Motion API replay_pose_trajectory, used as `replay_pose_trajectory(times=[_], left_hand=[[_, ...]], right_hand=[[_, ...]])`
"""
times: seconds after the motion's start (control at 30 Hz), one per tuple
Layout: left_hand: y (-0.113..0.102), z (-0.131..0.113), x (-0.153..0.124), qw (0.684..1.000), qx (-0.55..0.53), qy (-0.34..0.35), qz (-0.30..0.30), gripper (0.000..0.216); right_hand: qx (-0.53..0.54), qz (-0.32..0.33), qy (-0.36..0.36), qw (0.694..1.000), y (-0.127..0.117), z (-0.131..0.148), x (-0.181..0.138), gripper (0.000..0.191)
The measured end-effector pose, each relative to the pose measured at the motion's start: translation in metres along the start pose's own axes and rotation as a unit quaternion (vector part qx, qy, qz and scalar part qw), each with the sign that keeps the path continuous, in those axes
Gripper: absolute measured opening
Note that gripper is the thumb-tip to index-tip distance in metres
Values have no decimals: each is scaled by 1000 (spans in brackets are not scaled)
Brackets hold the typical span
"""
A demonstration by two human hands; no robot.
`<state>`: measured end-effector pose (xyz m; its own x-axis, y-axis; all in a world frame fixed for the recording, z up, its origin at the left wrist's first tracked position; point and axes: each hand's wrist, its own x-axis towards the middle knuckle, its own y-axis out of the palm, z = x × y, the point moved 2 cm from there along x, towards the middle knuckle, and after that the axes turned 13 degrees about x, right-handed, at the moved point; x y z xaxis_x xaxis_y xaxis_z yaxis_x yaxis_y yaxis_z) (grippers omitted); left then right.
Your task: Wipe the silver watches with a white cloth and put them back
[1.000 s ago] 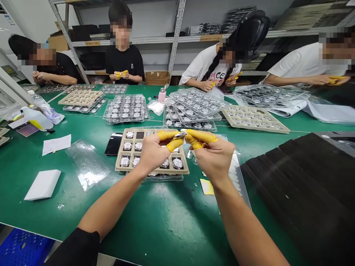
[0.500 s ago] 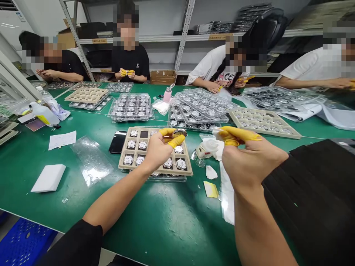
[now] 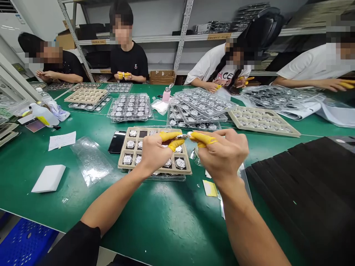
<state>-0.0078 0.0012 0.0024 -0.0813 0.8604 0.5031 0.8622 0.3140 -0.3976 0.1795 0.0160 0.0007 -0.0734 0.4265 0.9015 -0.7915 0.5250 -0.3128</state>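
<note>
My left hand pinches a watch head edge-on between thumb and forefinger, both in yellow finger cots. Close on its right, my right hand, with yellow cots too, is closed on a small white wad that looks like cloth or tissue. The wad is at the watch's right edge; whether they touch I cannot tell. Beneath my left hand lies a beige tray holding several watch heads with white dials in black-lined compartments. One compartment in its back row shows only black. A clear tray sits under it.
A black phone, a clear plastic sheet and a white foam block lie to the left. Stacked clear trays and a pink pump bottle stand farther back. Black sheets cover the right. Several people work opposite.
My right hand has come left and slightly down, bringing the white wad up to the watch head. My left hand keeps its hold and has shifted slightly.
</note>
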Motion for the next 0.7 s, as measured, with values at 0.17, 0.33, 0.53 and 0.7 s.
replay_pose_trajectory(times=[0.17,0.33,0.53,0.7], left_hand=[[5,0,5,987,-140,-68,39,25],[6,-1,2,993,-108,-5,37,23],[6,2,-4,994,81,78,10,28],[22,10,-9,1000,-15,14,-3,24]], right_hand=[[186,-46,163,968,1,-9,2,16],[154,4,100,983,3,11,5,15],[115,15,-1,993,11,20,-1,37],[63,-19,-11,998,15,10,-6,45]])
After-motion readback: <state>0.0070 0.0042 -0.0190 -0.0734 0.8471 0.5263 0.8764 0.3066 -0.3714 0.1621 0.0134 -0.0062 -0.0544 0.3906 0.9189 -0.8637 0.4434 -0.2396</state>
